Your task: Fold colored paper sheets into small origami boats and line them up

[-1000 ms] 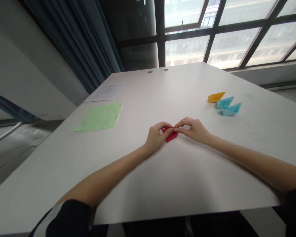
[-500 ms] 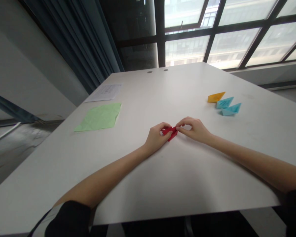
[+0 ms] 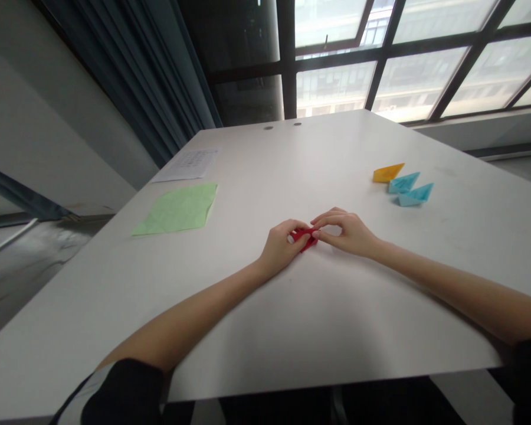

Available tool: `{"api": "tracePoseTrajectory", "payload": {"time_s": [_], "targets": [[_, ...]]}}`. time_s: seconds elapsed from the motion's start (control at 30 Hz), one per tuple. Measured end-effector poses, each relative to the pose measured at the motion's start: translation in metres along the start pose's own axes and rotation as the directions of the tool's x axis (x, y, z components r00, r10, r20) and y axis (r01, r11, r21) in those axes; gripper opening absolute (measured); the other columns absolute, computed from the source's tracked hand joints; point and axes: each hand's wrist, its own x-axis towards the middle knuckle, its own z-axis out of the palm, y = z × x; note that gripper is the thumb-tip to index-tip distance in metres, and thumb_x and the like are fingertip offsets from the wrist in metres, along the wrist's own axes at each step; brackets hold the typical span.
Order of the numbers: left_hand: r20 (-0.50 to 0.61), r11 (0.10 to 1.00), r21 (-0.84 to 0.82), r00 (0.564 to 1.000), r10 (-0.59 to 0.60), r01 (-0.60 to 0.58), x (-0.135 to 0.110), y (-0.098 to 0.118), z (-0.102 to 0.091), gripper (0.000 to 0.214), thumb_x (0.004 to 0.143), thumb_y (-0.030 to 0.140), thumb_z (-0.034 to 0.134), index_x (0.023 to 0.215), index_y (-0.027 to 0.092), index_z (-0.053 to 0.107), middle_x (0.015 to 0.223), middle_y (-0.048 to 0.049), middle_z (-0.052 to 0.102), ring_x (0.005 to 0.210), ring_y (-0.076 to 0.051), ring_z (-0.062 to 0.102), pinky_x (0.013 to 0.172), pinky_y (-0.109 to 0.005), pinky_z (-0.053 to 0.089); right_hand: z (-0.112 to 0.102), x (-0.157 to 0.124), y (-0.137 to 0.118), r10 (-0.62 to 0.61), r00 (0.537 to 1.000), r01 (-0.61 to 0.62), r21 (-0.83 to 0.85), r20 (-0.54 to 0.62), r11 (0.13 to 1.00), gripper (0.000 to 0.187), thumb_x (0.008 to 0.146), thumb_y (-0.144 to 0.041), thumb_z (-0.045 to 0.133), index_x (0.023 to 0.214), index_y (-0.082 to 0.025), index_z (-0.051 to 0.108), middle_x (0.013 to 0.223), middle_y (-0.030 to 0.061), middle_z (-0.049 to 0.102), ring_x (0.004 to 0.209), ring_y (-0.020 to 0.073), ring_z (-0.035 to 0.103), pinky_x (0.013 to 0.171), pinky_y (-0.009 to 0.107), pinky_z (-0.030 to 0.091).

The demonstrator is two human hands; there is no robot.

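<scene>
A small folded red paper [image 3: 304, 237] lies on the white table [image 3: 292, 307] between my two hands. My left hand [image 3: 281, 245] pinches its left side with curled fingers. My right hand [image 3: 347, 232] pinches its right end between thumb and fingertips. Most of the red paper is hidden by my fingers. Both forearms rest on the table.
Three folded paper boats sit at the right: an orange boat [image 3: 387, 172] and two light blue boats [image 3: 403, 183] [image 3: 416, 195]. A creased green sheet [image 3: 179, 208] and a printed white sheet [image 3: 189, 164] lie at the left edge. Windows and a dark curtain stand behind the table.
The red paper has been pressed smaller and flatter between my fingers. My right hand has shifted slightly left toward my left hand.
</scene>
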Motion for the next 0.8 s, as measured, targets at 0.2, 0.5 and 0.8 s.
{"api": "tracePoseTrajectory", "payload": {"time_s": [0.2, 0.5, 0.8], "targets": [[-0.020, 0.997, -0.062, 0.999, -0.045, 0.044, 0.000, 0.001, 0.000, 0.009, 0.076, 0.025, 0.060, 0.081, 0.019, 0.065, 0.081, -0.0027, 0.067, 0.076, -0.015, 0.060, 0.075, -0.029, 0.047, 0.000, 0.000, 0.001, -0.031, 0.999, 0.030, -0.027, -0.022, 0.999, 0.010, 0.079, -0.024, 0.057, 0.079, -0.022, 0.067, 0.083, 0.0026, 0.069, 0.082, 0.0177, 0.060, 0.078, 0.032, 0.046], [-0.090, 0.873, -0.462, 0.971, -0.221, 0.156, 0.007, -0.008, 0.003, 0.016, 0.072, 0.030, 0.065, 0.078, 0.016, 0.063, 0.080, -0.0025, 0.065, 0.076, -0.014, 0.060, 0.075, -0.027, 0.047, 0.000, 0.000, 0.002, -0.072, 0.997, 0.069, -0.085, -0.027, 0.994, 0.011, 0.079, -0.023, 0.056, 0.077, -0.021, 0.067, 0.080, 0.0047, 0.067, 0.077, 0.0179, 0.058, 0.073, 0.032, 0.046], [-0.099, 0.799, -0.585, 0.966, -0.240, 0.139, 0.011, -0.009, 0.002, 0.021, 0.072, 0.031, 0.066, 0.087, 0.016, 0.062, 0.091, -0.0047, 0.065, 0.086, -0.014, 0.059, 0.082, -0.029, 0.046, -0.002, 0.000, -0.001, 0.172, 0.981, -0.174, -0.016, -0.091, 0.985, 0.012, 0.077, -0.027, 0.057, 0.077, -0.021, 0.068, 0.068, -0.0005, 0.067, 0.062, 0.0130, 0.057, 0.057, 0.025, 0.043]]}}
